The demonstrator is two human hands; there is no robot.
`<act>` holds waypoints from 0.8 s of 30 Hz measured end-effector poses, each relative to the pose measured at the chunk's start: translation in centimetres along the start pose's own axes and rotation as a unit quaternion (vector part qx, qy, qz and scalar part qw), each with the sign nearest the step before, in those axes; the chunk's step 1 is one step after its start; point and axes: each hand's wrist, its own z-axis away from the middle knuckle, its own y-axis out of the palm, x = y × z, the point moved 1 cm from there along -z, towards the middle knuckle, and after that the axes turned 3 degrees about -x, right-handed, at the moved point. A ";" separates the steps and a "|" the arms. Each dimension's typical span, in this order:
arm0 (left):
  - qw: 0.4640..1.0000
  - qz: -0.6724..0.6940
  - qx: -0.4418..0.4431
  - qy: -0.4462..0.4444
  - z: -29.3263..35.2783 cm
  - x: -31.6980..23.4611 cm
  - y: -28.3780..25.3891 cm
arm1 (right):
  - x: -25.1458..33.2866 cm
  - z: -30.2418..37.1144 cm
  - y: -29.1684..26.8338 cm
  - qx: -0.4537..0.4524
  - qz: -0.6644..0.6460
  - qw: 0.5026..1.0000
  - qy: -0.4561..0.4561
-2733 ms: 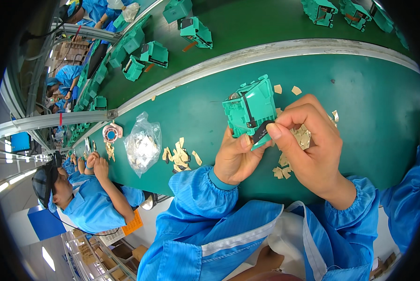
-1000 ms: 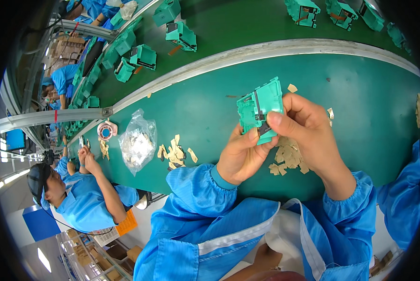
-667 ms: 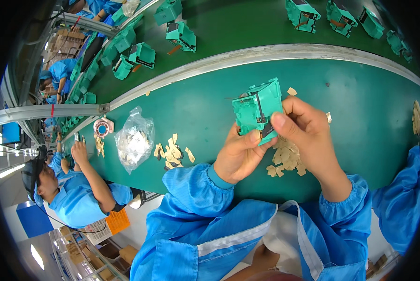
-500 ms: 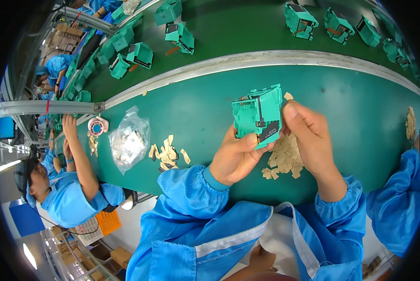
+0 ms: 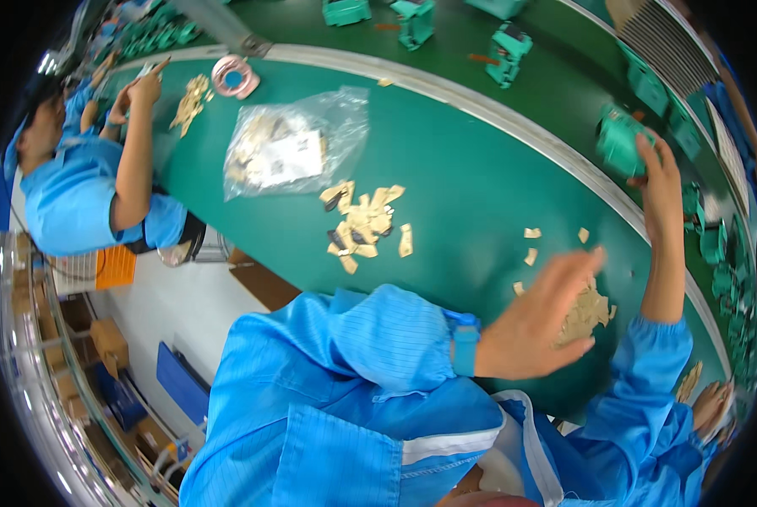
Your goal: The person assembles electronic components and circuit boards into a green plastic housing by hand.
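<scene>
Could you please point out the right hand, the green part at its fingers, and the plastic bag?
Right hand [image 5: 662, 182]: head view, middle of hand.
Green part [image 5: 618, 145]: head view, outer wall.
Plastic bag [image 5: 343, 122]: head view, clear film.

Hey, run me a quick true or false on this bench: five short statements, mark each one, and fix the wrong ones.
1. The right hand is at a green housing. True.
2. The left hand is holding a green housing. False: it is open and blurred, over a heap of pale pieces.
3. A clear bag lies on the bench. True.
4. The ring-shaped roll is inside the bag. False: it is outside, just beyond the bag.
5. Dark pieces lie in the pale heap nearest the bag. True.
</scene>
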 end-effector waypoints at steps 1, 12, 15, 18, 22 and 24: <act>0.996 -0.027 0.053 0.063 0.4 0.0 0.3 | -0.9 -2.6 0.9 -0.012 0.026 1.000 0.001; 0.908 0.025 -0.031 0.418 1.3 -0.6 1.8 | 5.4 5.8 8.4 0.102 0.199 0.934 -0.279; 0.908 0.001 -0.080 0.411 2.4 -0.3 0.9 | 4.0 14.2 15.2 0.367 0.150 0.847 -0.353; 0.896 -0.001 -0.088 0.436 1.8 -0.4 1.0 | 4.1 15.3 16.4 0.308 0.185 0.868 -0.343; 0.892 -0.005 -0.067 0.446 2.1 -0.5 1.2 | 3.8 15.2 16.3 0.359 0.201 0.854 -0.320; 0.893 -0.008 -0.060 0.446 2.1 -0.4 1.0 | 3.8 15.1 16.1 0.384 0.182 0.852 -0.307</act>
